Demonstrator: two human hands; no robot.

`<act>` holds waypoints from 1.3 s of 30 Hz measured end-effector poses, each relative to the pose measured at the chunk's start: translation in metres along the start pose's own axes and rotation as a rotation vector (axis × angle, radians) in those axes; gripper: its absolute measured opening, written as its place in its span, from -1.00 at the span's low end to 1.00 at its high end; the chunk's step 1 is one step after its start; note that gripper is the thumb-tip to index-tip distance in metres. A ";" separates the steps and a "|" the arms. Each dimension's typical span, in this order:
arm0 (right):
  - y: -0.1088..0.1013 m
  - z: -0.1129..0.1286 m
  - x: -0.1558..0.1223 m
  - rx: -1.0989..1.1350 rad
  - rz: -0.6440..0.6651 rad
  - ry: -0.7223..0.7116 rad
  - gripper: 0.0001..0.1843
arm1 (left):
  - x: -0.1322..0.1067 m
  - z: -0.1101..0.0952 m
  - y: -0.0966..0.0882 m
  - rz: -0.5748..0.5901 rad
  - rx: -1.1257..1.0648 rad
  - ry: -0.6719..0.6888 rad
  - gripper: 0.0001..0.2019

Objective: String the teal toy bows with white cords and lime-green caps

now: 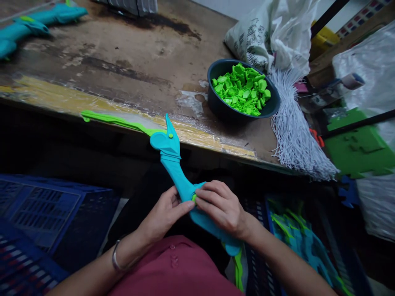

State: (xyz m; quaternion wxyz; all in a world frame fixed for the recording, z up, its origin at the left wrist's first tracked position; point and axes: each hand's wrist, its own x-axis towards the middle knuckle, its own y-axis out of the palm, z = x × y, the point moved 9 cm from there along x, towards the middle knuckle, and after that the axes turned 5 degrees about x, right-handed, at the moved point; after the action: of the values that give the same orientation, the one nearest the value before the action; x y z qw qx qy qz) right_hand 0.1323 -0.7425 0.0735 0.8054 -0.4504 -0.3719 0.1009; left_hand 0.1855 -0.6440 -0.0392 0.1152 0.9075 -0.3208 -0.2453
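A long teal plastic toy [177,172] with a pointed, head-like end lies slantwise above my lap. A thin bright green strip [114,119] runs from its head end along the table edge. My left hand [165,211] grips the toy's middle from the left, its thumb laid across the front. From the right, my right hand [222,207] is curled over the body, fingertips at a small green piece [194,197] set in the toy. Both hands partly hide the toy's middle. Another green strip [238,269] hangs below its lower end.
On the worn table [138,53] stands a dark bowl [216,100] of small green pieces. White cords [296,119] and a printed sack [249,37] lie right of it. Similar teal toys [40,26] rest at the far left. Blue crates [52,205] flank me; the right one holds teal-and-green toys [302,238].
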 end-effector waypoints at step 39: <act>0.060 -0.073 -0.079 0.977 0.072 1.193 -0.55 | 0.010 0.047 -0.003 0.002 0.037 -0.144 -0.47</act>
State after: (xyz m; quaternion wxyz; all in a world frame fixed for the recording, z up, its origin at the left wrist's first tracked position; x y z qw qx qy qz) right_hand 0.1371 -0.7949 -0.0378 0.9731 -0.0339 0.2269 0.0200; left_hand 0.1691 -0.6504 -0.0839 0.0755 0.8891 -0.3337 -0.3041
